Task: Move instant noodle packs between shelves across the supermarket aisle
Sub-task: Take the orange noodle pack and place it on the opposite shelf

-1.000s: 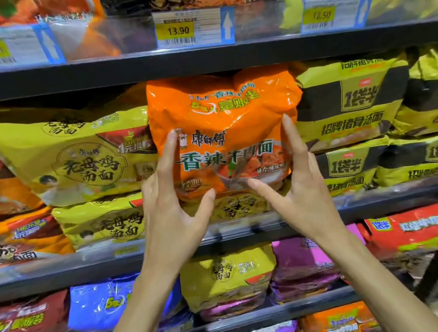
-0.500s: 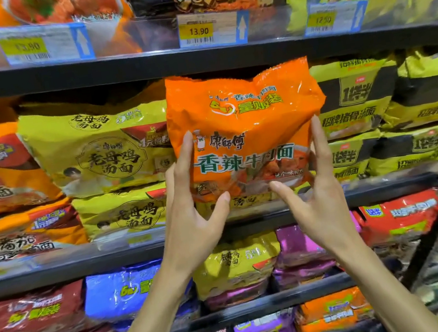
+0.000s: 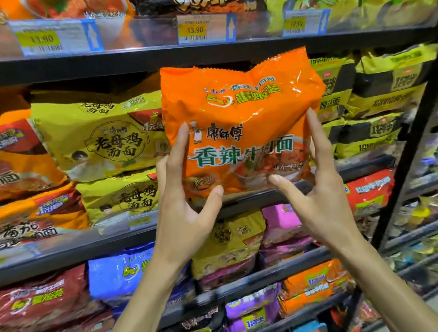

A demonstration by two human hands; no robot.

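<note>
An orange instant noodle multipack with green lettering stands upright in front of the middle shelf. My left hand grips its lower left edge, fingers up its side and thumb under the front. Gripping the lower right edge in the same way is my right hand. The pack's bottom is level with the shelf's front lip; whether it rests on the shelf cannot be told. Yellow packs lie to its left, yellow-and-black packs to its right.
An upper shelf with price tags sits just above the pack's top. Lower shelves hold red, blue, purple and orange packs. A black upright post ends the shelving at right, with another shelf unit and floor beyond it.
The orange pack and both hands have shifted right in the view and look closer, with the pack out in front of its neighbours. The grip is unchanged.
</note>
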